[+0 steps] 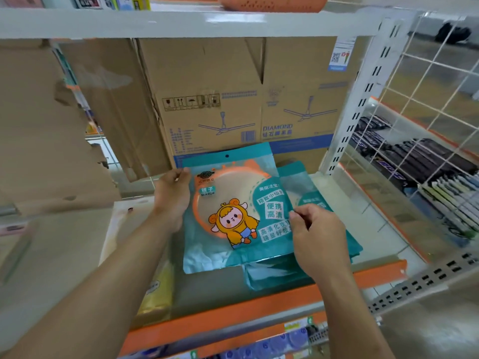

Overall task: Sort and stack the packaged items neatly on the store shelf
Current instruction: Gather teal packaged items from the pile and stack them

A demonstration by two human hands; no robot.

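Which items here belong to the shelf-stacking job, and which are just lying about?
Job: top mirror packet, gripped by left hand and right hand; teal packets beneath it; shelf.
Lying about: ceiling-fan cartons; orange basket; dark packs at right; yellow item below.

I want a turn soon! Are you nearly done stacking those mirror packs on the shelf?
Partly. Other teal packs already lie on the shelf. The left hand and right hand hold the top mirror pack by its edges, askew over them. It is not yet squared with the pile. No more waiting packs show.
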